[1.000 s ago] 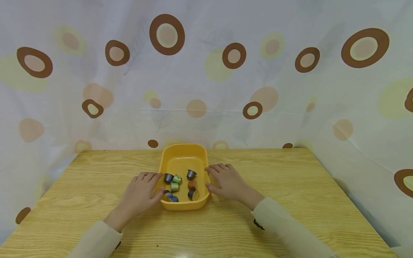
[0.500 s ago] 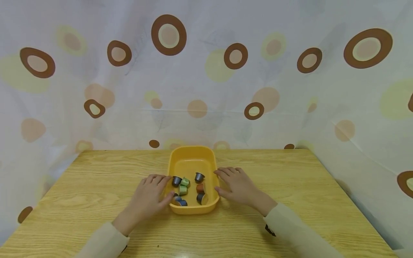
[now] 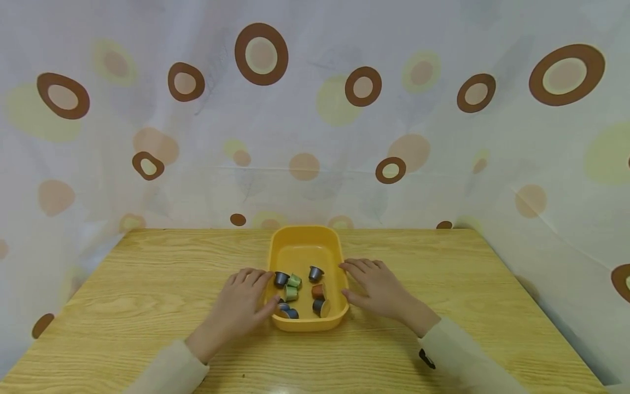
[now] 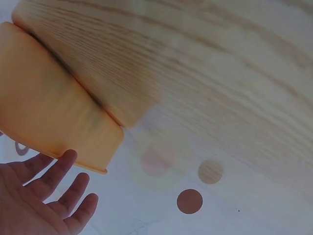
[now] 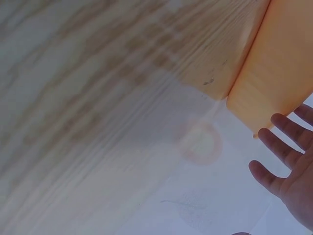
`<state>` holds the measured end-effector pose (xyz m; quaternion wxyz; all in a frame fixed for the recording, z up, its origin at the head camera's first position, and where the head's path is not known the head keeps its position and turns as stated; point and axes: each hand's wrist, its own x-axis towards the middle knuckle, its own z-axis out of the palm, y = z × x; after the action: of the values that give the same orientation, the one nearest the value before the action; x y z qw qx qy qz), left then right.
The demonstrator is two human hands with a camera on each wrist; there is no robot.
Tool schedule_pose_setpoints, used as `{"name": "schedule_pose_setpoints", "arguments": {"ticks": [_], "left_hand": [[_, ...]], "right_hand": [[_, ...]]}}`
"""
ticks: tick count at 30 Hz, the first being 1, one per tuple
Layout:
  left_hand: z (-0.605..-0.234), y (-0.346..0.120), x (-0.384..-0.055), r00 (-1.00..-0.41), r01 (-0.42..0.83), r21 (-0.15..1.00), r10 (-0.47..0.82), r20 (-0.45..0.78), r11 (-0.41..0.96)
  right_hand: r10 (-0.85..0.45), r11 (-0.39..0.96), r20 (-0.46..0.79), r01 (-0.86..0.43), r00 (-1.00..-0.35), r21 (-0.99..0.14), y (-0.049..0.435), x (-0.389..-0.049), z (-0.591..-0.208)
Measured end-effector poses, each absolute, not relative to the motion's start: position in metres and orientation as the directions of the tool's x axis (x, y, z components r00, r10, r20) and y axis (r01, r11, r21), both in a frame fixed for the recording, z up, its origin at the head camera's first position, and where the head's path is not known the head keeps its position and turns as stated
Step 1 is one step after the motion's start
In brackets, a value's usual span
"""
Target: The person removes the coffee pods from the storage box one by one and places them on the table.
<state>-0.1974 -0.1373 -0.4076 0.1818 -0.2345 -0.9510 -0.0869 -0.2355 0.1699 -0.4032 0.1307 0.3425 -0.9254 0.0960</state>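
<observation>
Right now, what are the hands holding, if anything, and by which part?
No firm grip shows: the left hand and right hand touch the tray at its opposite side rims.

No legible text, labels, numbers

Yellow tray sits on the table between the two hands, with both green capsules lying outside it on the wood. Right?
Not quite: the green capsules lie inside the yellow tray, as the head view shows. The rest holds: it sits on the table between the left hand and right hand.
</observation>
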Motion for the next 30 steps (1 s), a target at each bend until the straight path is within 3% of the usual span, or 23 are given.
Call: {"name": "schedule_pose_setpoints", "arguments": {"ticks": [30], "left_hand": [[-0.41, -0.11, -0.193, -0.802, 0.508, 0.076, 0.439, 0.405, 0.858]], "right_hand": [[-0.581, 0.764, 0.286, -0.632, -0.762, -0.131, 0.198, -0.225, -0.402]]}}
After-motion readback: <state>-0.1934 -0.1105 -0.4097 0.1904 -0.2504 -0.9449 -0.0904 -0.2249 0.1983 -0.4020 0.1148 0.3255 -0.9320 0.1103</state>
